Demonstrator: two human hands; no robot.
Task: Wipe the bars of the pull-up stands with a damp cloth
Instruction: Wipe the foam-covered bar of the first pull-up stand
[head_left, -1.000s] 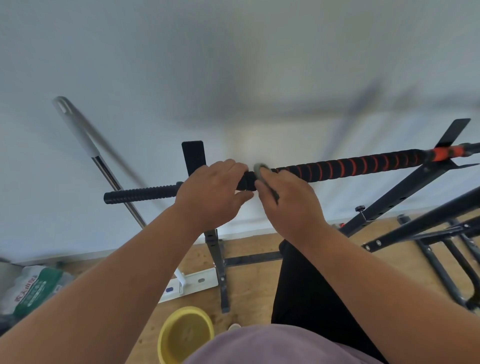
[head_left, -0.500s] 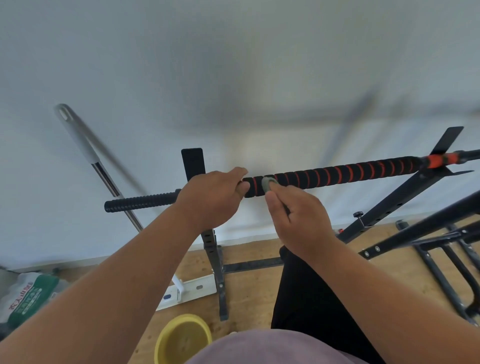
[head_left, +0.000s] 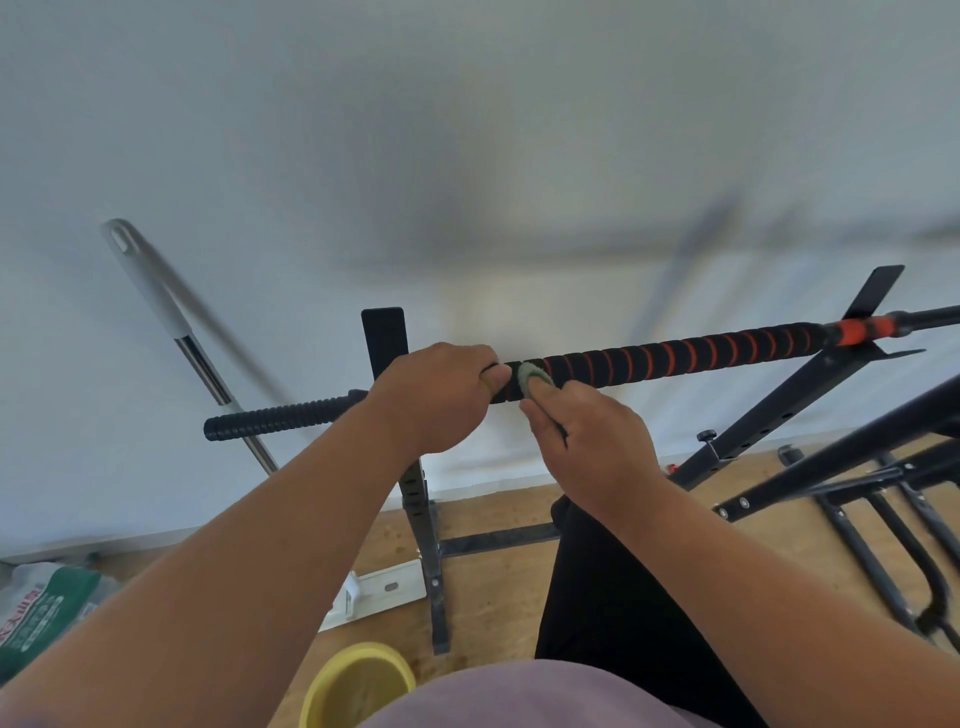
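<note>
The pull-up bar (head_left: 649, 364) runs across the view at chest height, its long axis nearly level, rising a little toward the right, where its orange collar sits in the angled stand upright (head_left: 779, 410). Its plain black ribbed end points left, past the left stand post (head_left: 384, 338). The middle stretch wears black foam with an orange spiral.

The left hand (head_left: 436, 395) is curled round the bar just right of that post, thumb wrapped underneath. It probably grips there to keep the bar from turning or shifting in its cradles while the other hand rubs. The right hand (head_left: 587, 441) sits touching distance to its right, fingers bent and pinching a small grey-green damp cloth (head_left: 531, 376) against the front of the foam at its left end. The cloth is bunched into a small pad rather than spread, which likely suits pressing into the spiral grooves.

Judging by this placement, the wipe sits at the foam's left end, with the long striped run to the right still ahead.

On the wooden floor below stand a yellow basin (head_left: 358, 680), probably for wetting the cloth, and more black stand frames (head_left: 857, 467) at right. A mop handle (head_left: 171, 322) leans on the wall.
</note>
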